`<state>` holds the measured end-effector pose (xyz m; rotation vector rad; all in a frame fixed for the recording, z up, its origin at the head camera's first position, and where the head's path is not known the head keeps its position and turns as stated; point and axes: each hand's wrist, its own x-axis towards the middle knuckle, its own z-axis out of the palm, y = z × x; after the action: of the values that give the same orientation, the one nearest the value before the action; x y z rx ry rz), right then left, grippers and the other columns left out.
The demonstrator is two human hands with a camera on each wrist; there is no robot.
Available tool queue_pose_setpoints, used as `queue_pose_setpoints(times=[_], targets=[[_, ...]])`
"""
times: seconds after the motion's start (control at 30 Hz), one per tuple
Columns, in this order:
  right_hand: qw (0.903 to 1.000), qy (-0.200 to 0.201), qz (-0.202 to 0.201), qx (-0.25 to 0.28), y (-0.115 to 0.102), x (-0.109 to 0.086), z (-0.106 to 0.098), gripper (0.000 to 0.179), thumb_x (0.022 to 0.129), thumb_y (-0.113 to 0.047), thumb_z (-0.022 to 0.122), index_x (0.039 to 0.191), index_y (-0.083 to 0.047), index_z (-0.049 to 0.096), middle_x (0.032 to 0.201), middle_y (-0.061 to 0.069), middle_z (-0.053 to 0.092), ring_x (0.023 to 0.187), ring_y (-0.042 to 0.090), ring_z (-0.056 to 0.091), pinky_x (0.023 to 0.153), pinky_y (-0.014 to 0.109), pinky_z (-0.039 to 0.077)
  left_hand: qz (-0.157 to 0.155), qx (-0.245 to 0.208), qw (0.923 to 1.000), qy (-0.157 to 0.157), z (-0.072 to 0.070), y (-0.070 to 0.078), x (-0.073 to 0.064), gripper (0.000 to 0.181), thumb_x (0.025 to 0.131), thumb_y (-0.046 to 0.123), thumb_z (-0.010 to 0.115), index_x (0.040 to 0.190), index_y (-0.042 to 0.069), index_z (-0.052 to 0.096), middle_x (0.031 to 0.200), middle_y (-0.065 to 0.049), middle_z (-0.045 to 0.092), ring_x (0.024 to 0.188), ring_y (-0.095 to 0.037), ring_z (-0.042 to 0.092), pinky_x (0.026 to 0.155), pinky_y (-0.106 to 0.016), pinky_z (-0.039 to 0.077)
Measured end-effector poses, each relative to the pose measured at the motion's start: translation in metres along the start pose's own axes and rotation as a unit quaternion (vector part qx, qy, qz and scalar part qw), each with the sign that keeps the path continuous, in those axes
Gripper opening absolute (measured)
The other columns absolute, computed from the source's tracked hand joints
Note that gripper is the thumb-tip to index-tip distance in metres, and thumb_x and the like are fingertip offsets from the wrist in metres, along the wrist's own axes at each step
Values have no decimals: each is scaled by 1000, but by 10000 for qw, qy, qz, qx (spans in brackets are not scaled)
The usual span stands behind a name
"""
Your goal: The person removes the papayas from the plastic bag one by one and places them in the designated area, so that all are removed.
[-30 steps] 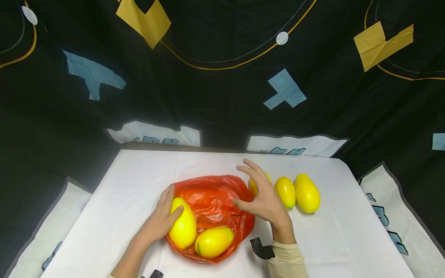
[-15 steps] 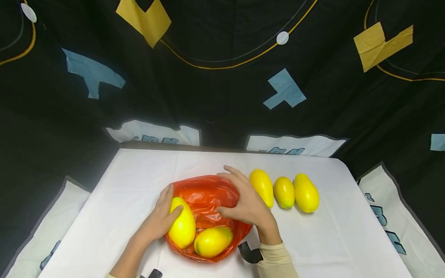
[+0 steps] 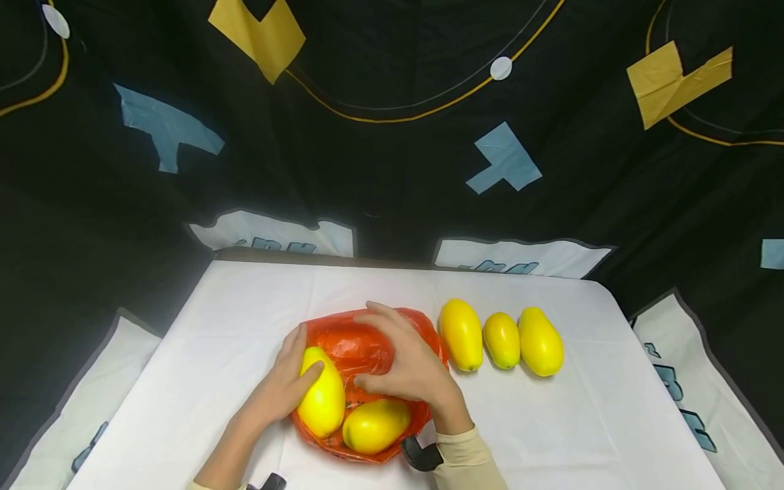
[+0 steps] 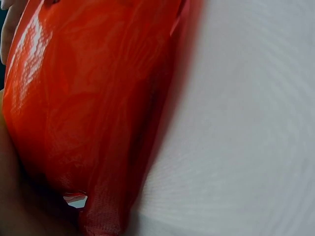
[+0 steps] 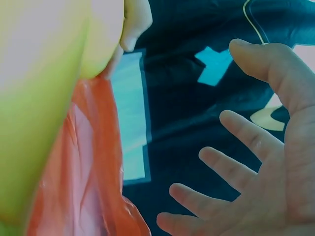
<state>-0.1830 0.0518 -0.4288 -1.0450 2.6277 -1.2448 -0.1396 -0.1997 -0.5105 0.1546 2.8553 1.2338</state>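
A red plastic bag (image 3: pixel 352 344) lies on the white-covered table with two yellow mangoes in its near part. My left hand (image 3: pixel 283 378) is at the bag's left side, its thumb over the left mango (image 3: pixel 324 398) and its fingers along the outside. In the left wrist view, red plastic (image 4: pixel 93 98) bulges beside that hand. Over the bag's right half is my right hand (image 3: pixel 407 361), fingers spread and holding nothing. The second mango (image 3: pixel 376 425) lies below its thumb. Spread fingers (image 5: pixel 231 169) show in the right wrist view, apart from the mango and bag there.
To the right of the bag, three more yellow fruits stand in a row: a long one (image 3: pixel 461 335), a small one (image 3: pixel 502 340) and a large one (image 3: pixel 542 341). A black curtain (image 3: pixel 392 184) with taped patches hangs behind the white table (image 3: pixel 582 422).
My right hand has moved left, from beside the long fruit to over the red bag, uncovering that fruit. My left hand has stayed at the left mango.
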Motion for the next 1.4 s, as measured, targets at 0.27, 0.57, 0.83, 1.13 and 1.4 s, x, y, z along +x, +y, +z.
queue_pose_setpoints(times=[0.27,0.57,0.83,1.13,1.4], targets=[[9994,-314,-150,3,-5,5,16,84,65,-35,83,139,-44,45,151,-21,30,134,9,35,98,51,45,52,-63,10000,-17,-1,1,-1,81,101,41,48,157,6,2,162,-16,2,145,-38,12,110,-64,19],[9976,-632,-153,-228,-7,7,37,82,66,-38,83,139,-39,46,153,-17,29,133,11,39,98,48,46,71,-151,9999,-11,1,-3,-2,78,102,44,43,157,9,1,162,-13,1,146,-37,9,110,-65,17],[9961,-829,-52,-299,-9,10,50,80,67,-39,81,140,-32,49,151,-14,35,132,14,41,98,48,46,197,-246,9995,-3,1,-3,-1,73,104,40,40,157,8,0,162,-12,-1,147,-35,7,111,-65,15],[9943,-1029,70,-276,-7,13,65,78,67,-43,80,138,-31,50,143,-14,43,120,10,48,94,37,49,168,-243,9996,-46,0,-2,-1,69,106,41,32,157,9,-1,163,-11,-1,147,-33,5,112,-62,14],[9929,-1147,250,-167,-3,12,76,77,67,-42,82,137,-37,50,142,-16,42,108,8,51,81,30,50,239,-324,9991,-112,-1,-1,-2,62,107,34,26,157,8,0,163,-11,-3,148,-31,3,114,-60,11]])
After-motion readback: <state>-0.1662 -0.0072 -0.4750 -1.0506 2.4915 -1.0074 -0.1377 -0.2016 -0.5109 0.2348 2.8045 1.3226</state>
